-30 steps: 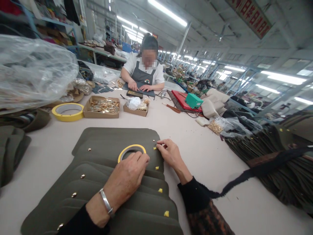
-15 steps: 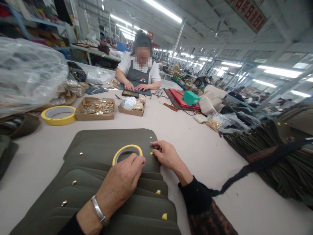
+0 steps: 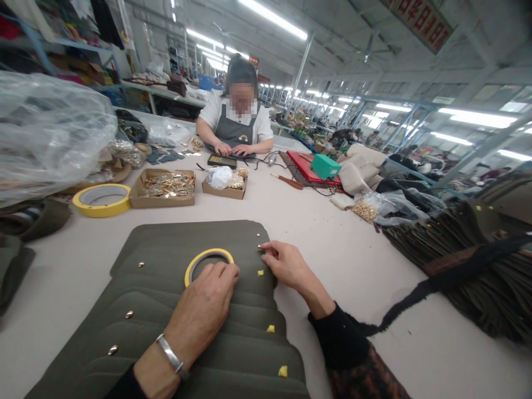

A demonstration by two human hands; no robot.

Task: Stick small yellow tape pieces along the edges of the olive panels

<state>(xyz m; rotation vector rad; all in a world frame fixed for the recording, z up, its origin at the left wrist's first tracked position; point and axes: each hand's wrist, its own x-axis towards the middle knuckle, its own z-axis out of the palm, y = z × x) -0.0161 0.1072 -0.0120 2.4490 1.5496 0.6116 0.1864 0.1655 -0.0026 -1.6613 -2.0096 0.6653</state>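
Stacked dark olive fabric pieces (image 3: pixel 178 235) lie overlapping in front of me. Shiny oval metal studs (image 3: pixel 129 315) dot their left side, and small yellow tape bits (image 3: pixel 283 371) mark the right side. My left hand (image 3: pixel 203 302), a silver bracelet at its wrist, is closed on the rim of a yellow tape roll (image 3: pixel 192 265) over the fabric. At the right edge of the top piece, my right hand (image 3: pixel 286 265) has its index fingertip by a tiny metal stud (image 3: pixel 259 247), thumb slightly apart below. Just under that thumb is another yellow tape bit (image 3: pixel 260 272).
Across the table, a person (image 3: pixel 239 119) works over a small dark tray (image 3: pixel 221 160). Boxes of metal parts (image 3: pixel 162 202) and a second tape roll (image 3: pixel 102 211) stand at back left. More olive pieces (image 3: pixel 453 266) are bundled right, beside a green box (image 3: pixel 325 166) and plastic bags.
My left hand and the tape roll have shifted slightly left. The yellow tape bit near my right thumb now shows fully on the fabric, clear of the fingers. My right hand has barely moved.
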